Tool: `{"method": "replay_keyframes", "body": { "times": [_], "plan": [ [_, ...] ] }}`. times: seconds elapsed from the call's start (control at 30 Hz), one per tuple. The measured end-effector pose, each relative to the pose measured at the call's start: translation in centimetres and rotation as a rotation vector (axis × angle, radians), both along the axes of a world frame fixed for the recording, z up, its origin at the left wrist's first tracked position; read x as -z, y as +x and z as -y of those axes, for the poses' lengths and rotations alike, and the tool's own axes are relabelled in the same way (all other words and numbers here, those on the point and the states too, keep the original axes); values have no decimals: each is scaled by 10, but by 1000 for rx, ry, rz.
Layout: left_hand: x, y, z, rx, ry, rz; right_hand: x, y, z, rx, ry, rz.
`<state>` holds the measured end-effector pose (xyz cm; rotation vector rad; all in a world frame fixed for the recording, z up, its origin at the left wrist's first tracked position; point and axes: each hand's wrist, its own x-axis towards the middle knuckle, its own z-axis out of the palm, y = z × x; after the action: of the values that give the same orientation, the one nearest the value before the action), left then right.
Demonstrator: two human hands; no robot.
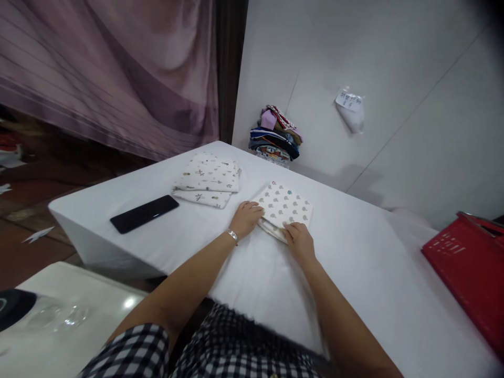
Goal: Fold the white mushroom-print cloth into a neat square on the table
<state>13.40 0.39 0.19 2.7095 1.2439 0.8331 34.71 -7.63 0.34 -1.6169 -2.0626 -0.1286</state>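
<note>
A folded white cloth (285, 203) with a grey print lies on the white-covered table in front of me. My left hand (248, 215) is at its left edge, the fingers curled over the corner. At the near right edge my right hand (300, 240) pinches the cloth's fold between thumb and fingers. Beyond my left hand rests another folded white cloth (208, 176), printed with small plants, which neither hand touches. A bracelet (232, 235) circles my left wrist.
A black phone (145, 213) lies to the left on the table (366, 273). Folded clothes (273, 135) are stacked at the back against the wall. A red basket (464, 278) stands at the right edge. Lower left is a white surface (102, 294) with clear plastic items.
</note>
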Motion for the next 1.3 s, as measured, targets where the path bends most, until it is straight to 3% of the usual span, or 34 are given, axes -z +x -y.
{"method": "replay_keyframes", "body": {
  "times": [0.43,0.6,0.73,0.93,1.07,1.17,1.3],
  "plan": [
    [8,-9,2,-7,-13,111,18,-2,5,-22,38,104],
    [-8,5,3,-67,5,150,21,-5,4,-73,107,104],
    [-20,30,-2,-18,63,107,20,-7,5,-98,108,120],
    [13,42,-13,-177,-118,-25,1,0,3,-159,-84,-46],
    [23,39,-14,-195,-114,-23,-19,9,-34,-155,-69,-222],
    [20,39,-13,-199,-113,-25,-26,17,-80,-99,-24,-165],
    [20,39,-12,-206,-110,-22,-14,33,-128,142,-266,72]
  ]
}}
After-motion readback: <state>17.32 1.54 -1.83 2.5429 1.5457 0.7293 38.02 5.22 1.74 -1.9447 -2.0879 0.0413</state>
